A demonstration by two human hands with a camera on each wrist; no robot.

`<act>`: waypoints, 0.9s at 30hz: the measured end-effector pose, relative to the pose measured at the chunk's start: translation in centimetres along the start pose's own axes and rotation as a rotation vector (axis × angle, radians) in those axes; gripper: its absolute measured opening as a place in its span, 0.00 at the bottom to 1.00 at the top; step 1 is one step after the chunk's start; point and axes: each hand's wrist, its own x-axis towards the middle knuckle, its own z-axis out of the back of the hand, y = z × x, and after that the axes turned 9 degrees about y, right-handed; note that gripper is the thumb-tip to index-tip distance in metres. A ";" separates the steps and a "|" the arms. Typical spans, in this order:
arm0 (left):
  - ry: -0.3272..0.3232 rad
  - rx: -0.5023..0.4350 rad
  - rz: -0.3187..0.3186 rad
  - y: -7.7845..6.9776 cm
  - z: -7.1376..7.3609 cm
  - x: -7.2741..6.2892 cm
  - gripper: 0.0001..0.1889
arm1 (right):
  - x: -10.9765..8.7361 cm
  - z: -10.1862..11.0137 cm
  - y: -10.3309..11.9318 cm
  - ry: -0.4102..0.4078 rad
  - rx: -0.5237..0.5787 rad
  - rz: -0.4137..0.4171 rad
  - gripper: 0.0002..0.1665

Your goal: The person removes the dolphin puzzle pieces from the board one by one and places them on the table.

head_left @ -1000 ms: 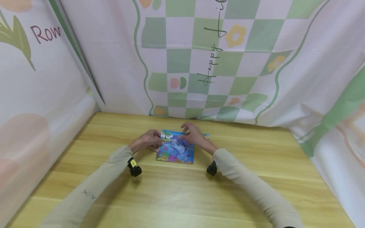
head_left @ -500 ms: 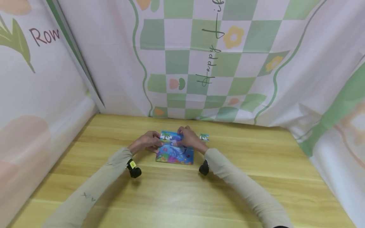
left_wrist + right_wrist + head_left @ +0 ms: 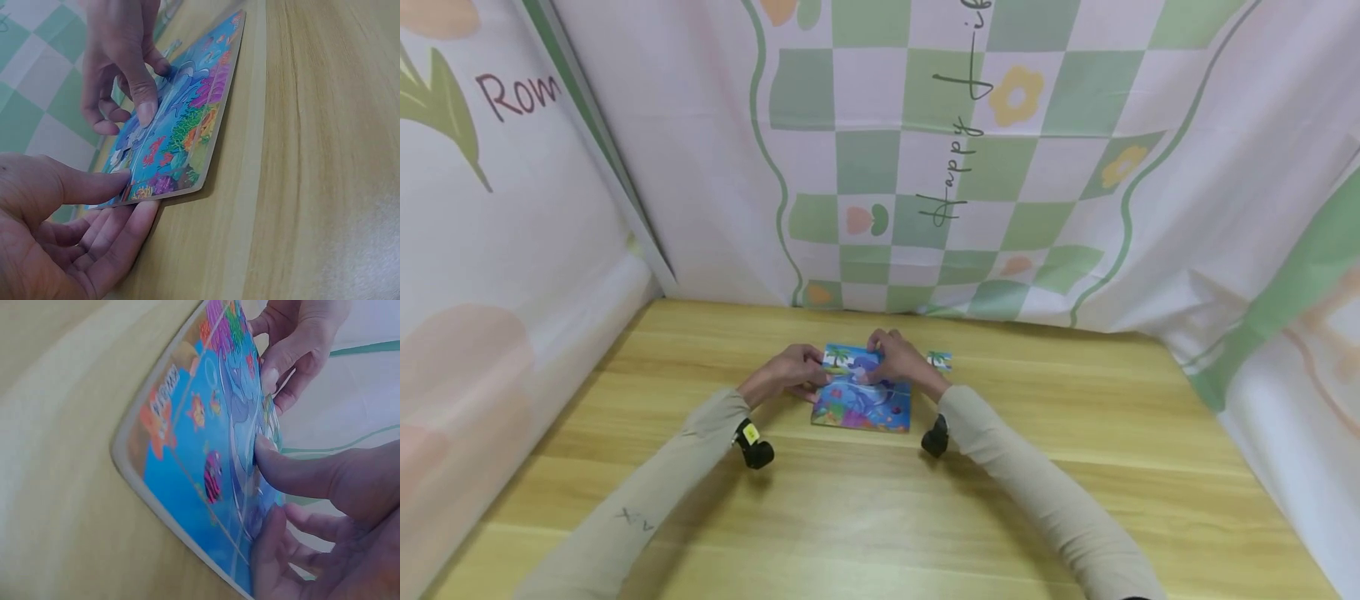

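Blue board [image 3: 861, 410] | left grip [image 3: 788, 368] pinches it | right grip [image 3: 898, 360] obstructs, hold unclear | card [image 3: 942, 360] nearby

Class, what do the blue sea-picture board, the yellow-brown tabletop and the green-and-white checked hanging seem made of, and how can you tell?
Blue sea-picture board: perhaps wood or thick card, smoothly printed; its plain edge looks greyish.
Yellow-brown tabletop: wood or laminate, slightly shiny; grain streaks and a soft highlight show.
Checked hanging: probably matt cloth; it creases.
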 end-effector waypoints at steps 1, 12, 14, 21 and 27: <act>-0.002 0.002 0.002 0.0 0.0 0.0 0.24 | 0.1 -0.1 -0.1 -0.002 0.023 0.002 0.28; -0.010 -0.012 0.011 -0.2 -0.1 -0.1 0.26 | 0.2 -0.4 -1.2 -0.048 0.200 0.028 0.19; -0.009 -0.013 0.010 -0.2 -0.2 -0.1 0.26 | 0.1 -0.4 -1.2 -0.060 0.220 0.022 0.17; 0.004 -0.033 0.003 -0.1 -0.1 -0.1 0.26 | -0.4 -0.6 -1.0 -0.097 0.326 0.002 0.12; 0.009 -0.045 -0.005 0.0 -0.1 -0.2 0.27 | -0.7 -1.3 -0.8 -0.200 0.340 0.059 0.08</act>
